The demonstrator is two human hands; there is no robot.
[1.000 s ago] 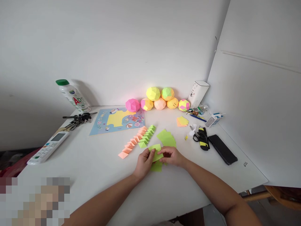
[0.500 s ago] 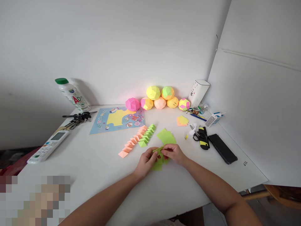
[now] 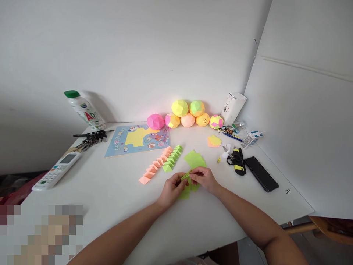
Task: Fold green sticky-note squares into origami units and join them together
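Observation:
My left hand [image 3: 171, 188] and my right hand [image 3: 203, 178] meet over the white table [image 3: 110, 195], both pinching one small green paper square [image 3: 185, 175] that is folded up between the fingertips. More green squares [image 3: 184, 194] lie flat under my hands. A loose stack of green sheets [image 3: 195, 159] sits just behind my right hand. To the left runs a row of folded orange units [image 3: 156, 165] beside a row of folded green units [image 3: 172, 158].
Several paper balls [image 3: 187, 114] line the back wall. A scissors [image 3: 237, 161], a black phone [image 3: 260, 173] and a white box [image 3: 233, 108] sit at right. A colourful sheet [image 3: 138, 140], keys [image 3: 89, 139], a remote [image 3: 56, 171] and a bottle [image 3: 84, 110] lie at left.
The green square lay flat under my fingers a second ago; it is now lifted and folded narrow between both hands. My hands have drawn closer together.

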